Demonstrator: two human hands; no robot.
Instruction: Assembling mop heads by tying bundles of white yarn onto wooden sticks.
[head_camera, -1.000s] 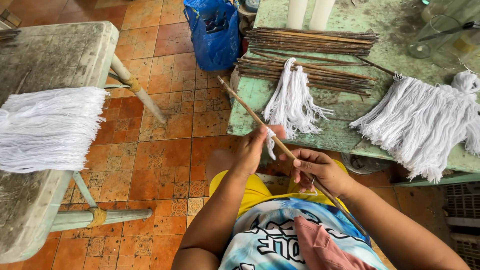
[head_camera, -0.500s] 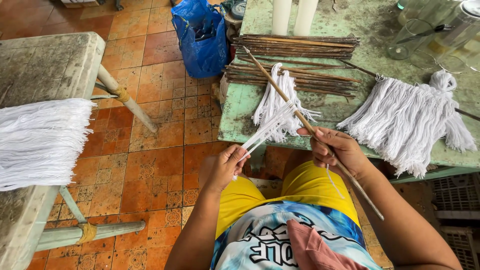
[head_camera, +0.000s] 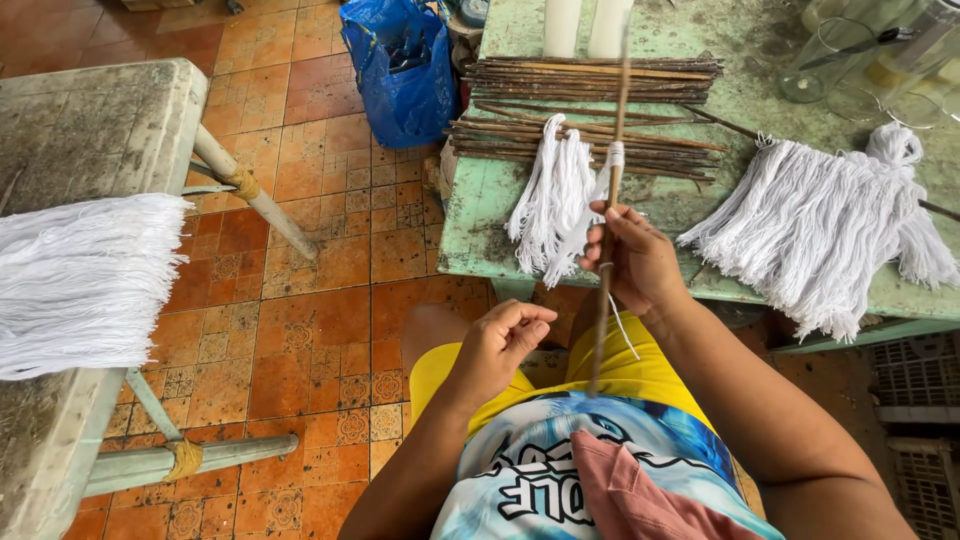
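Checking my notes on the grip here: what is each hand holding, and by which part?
The right hand grips a thin stick near its middle, with white string wound above the grip. The left hand has pinched fingers; what they hold cannot be told.

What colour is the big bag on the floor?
Blue: the bag shows best in the head view.

A home workshop: stick piles and yarn bundles on worn tables
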